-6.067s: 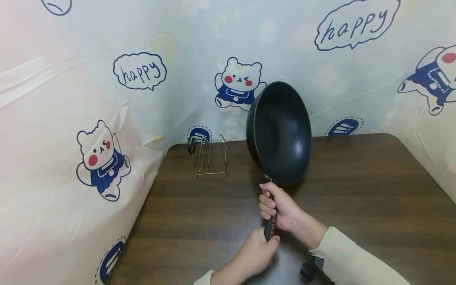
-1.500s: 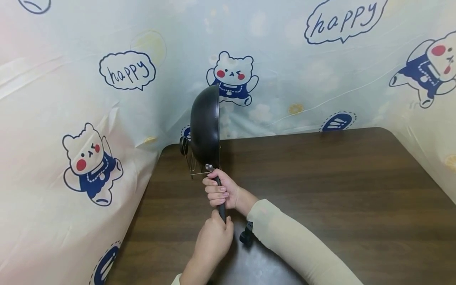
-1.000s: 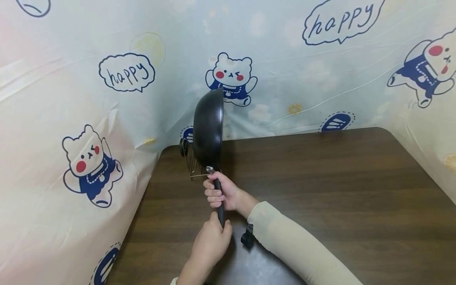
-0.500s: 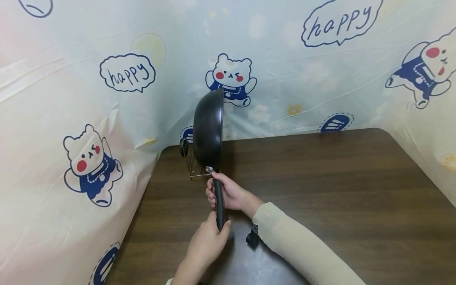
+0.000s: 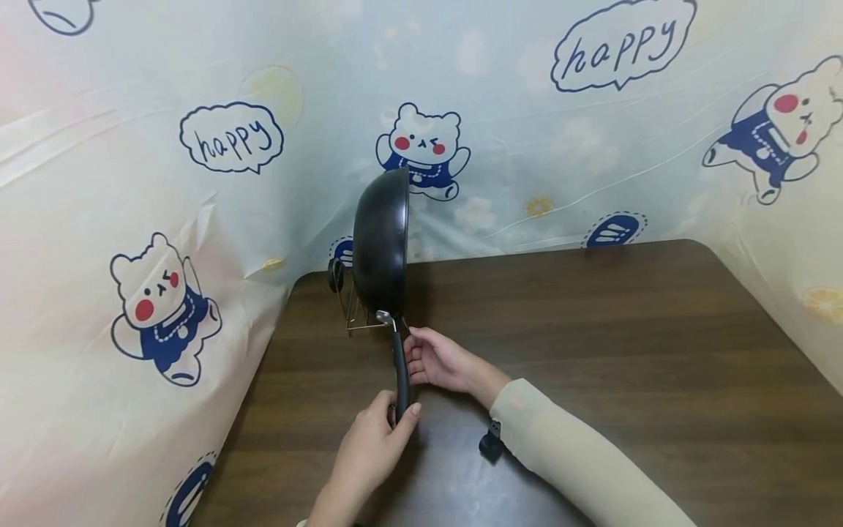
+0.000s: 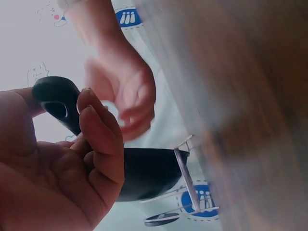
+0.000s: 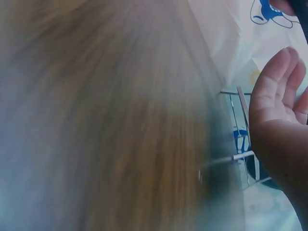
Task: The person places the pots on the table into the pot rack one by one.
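A black wok (image 5: 382,241) stands on its side in a wire rack (image 5: 358,323) at the back left, its hollow facing right. Its black handle (image 5: 402,373) points toward me. My left hand (image 5: 370,443) holds the handle's end between thumb and fingers; in the left wrist view the handle end (image 6: 57,94) lies by the thumb. Just right of the handle is my right hand (image 5: 444,362), fingers loosely bent and holding nothing. In the right wrist view that hand (image 7: 276,108) is beside the rack (image 7: 244,108). The wok hides much of the rack.
A small black round piece (image 5: 336,275) sits at the rack's far left end. The brown wooden table (image 5: 560,329) reaches back to a printed cloth (image 5: 514,110) hung behind and to the left. A black device (image 5: 490,443) hangs at my right wrist.
The wok went from upright in both hands, further right, leftward into the rack. My right hand has just let go of the handle and drawn right. The left hand keeps its hold.
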### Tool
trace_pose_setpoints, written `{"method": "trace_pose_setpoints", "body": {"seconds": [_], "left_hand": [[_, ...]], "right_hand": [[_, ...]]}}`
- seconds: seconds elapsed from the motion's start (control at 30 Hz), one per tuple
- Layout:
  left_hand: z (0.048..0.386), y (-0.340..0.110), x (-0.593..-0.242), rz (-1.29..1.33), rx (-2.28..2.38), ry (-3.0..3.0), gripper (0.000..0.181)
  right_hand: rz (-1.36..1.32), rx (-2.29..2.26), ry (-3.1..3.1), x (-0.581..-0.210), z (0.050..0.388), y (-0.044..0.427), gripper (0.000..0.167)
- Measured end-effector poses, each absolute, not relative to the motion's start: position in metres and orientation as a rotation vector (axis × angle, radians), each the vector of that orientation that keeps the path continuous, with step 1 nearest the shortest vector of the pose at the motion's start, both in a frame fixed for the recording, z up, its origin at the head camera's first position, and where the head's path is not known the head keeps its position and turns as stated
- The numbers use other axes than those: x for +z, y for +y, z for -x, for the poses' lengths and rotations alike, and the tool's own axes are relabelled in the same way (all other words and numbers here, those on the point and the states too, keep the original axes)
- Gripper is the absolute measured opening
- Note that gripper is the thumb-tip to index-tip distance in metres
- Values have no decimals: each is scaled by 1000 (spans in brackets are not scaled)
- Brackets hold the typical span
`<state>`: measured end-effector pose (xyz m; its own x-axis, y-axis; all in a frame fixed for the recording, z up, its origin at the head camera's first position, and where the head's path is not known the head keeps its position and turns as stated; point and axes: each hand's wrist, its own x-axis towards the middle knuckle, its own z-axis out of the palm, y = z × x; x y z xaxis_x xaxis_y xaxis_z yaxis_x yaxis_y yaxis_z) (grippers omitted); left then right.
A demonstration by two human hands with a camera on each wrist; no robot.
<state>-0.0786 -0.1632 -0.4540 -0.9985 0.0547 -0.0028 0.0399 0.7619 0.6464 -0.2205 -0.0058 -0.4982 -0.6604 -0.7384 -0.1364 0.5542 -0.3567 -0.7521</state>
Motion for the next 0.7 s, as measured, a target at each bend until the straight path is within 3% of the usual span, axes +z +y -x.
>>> {"method": "trace_pose_setpoints", "body": {"seconds": [0.3, 0.7], "left_hand": [[94, -185, -449, -74, 1261, 3004, 37], [123, -235, -415, -440, 990, 3261, 59]], "right_hand": [[223, -2069, 1161, -492, 210, 30, 38], [290, -1993, 1883, -450, 189, 84, 42]]}}
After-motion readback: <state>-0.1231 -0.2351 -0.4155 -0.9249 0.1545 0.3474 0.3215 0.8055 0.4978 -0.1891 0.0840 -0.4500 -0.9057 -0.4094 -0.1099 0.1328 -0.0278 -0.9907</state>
